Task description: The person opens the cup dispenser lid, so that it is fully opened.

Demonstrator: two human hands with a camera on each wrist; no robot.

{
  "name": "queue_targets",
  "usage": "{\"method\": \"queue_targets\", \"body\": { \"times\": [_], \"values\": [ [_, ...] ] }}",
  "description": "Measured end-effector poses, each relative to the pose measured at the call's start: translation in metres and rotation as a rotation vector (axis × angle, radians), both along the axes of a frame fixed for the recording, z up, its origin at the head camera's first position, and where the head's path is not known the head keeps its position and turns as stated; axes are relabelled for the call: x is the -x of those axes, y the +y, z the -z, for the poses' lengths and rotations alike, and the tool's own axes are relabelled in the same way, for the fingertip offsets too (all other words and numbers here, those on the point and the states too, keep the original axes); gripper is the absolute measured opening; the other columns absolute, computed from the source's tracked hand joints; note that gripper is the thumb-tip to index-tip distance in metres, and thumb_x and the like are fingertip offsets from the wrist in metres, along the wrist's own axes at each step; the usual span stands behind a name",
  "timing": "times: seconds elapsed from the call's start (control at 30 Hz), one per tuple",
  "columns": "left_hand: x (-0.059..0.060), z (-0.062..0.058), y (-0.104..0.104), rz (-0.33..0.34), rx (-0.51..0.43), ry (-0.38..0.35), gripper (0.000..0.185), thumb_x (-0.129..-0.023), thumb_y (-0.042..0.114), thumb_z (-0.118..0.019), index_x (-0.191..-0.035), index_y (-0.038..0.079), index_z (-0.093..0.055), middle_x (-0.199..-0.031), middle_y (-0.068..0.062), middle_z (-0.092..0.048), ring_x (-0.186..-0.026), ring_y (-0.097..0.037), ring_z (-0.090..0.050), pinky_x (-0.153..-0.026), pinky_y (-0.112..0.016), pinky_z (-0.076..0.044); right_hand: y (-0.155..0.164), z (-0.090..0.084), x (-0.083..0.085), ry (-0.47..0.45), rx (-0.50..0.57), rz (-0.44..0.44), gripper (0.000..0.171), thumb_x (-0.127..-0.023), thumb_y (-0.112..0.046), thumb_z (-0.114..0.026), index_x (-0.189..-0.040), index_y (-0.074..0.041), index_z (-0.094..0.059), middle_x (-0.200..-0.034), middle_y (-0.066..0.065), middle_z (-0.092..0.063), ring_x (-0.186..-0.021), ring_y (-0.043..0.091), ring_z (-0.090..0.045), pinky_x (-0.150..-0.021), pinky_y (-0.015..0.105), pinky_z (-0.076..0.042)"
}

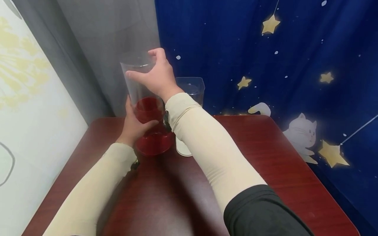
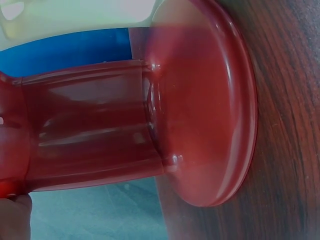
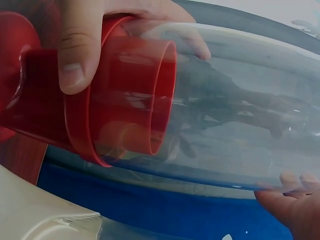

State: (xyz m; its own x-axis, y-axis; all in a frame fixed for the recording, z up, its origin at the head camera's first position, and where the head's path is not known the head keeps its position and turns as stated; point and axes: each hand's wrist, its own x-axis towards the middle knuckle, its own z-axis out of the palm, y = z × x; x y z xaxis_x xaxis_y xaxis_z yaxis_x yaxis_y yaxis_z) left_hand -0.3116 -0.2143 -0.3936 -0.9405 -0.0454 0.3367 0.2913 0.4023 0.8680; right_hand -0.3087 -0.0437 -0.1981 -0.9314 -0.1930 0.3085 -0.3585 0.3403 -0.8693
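A clear plastic cylinder (image 1: 132, 86) stands upright over a red stand (image 1: 154, 146) near the table's back left. In the right wrist view the red collar (image 3: 135, 95) of the stand sits inside the cylinder's lower end. My left hand (image 1: 132, 126) grips the stand around this joint, its thumb (image 3: 79, 57) across the red ring. Near the top, my right hand (image 1: 159, 75) holds the cylinder, thumb and fingers spread around the wall below the rim. The stand's wide round foot (image 2: 210, 115) shows on the table in the left wrist view.
Partly behind my right arm stands a second clear container (image 1: 193, 87), square-sided, on a white base (image 1: 182, 149). The table (image 1: 141, 196) is reddish-brown wood. Grey curtain (image 1: 88, 49) and blue star-print curtain (image 1: 221, 49) hang behind it; a pale patterned surface (image 1: 26, 98) borders the left.
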Motion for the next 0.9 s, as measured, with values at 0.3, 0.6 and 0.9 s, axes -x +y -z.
{"method": "queue_targets", "body": {
  "times": [0.3,0.6,0.9],
  "values": [
    [-0.002,0.003,0.009,-0.006,0.038,0.002,0.135,-0.077,0.042,-0.094,-0.161,0.055,0.011,-0.167,-0.006,-0.036,-0.153,-0.029,-0.037,-0.120,-0.060,-0.040,0.010,-0.016,0.005,0.072,0.056,0.087,0.089,-0.078,-0.047,-0.092,-0.148,-0.027,-0.041,-0.151,-0.010,-0.051,-0.126,0.004,-0.054,-0.099,0.021,-0.053],
    [-0.001,-0.001,0.009,0.022,0.041,-0.019,0.126,-0.077,0.044,-0.094,-0.165,0.049,-0.003,-0.168,0.004,-0.032,-0.152,-0.028,-0.036,-0.110,-0.061,-0.050,0.026,-0.053,-0.007,0.152,0.155,0.039,0.082,-0.081,-0.038,-0.089,-0.146,-0.025,-0.040,-0.145,-0.008,-0.056,-0.120,0.001,-0.057,-0.094,0.015,-0.053],
    [0.002,0.008,0.006,0.014,0.096,0.031,0.107,-0.081,0.048,-0.090,-0.164,0.044,-0.023,-0.163,0.000,-0.039,-0.146,-0.028,-0.041,-0.108,-0.061,-0.052,0.035,-0.057,-0.021,0.191,0.167,-0.003,0.080,-0.083,-0.034,-0.088,-0.145,-0.021,-0.039,-0.146,-0.005,-0.053,-0.124,0.005,-0.056,-0.097,0.015,-0.052]
  ]
}}
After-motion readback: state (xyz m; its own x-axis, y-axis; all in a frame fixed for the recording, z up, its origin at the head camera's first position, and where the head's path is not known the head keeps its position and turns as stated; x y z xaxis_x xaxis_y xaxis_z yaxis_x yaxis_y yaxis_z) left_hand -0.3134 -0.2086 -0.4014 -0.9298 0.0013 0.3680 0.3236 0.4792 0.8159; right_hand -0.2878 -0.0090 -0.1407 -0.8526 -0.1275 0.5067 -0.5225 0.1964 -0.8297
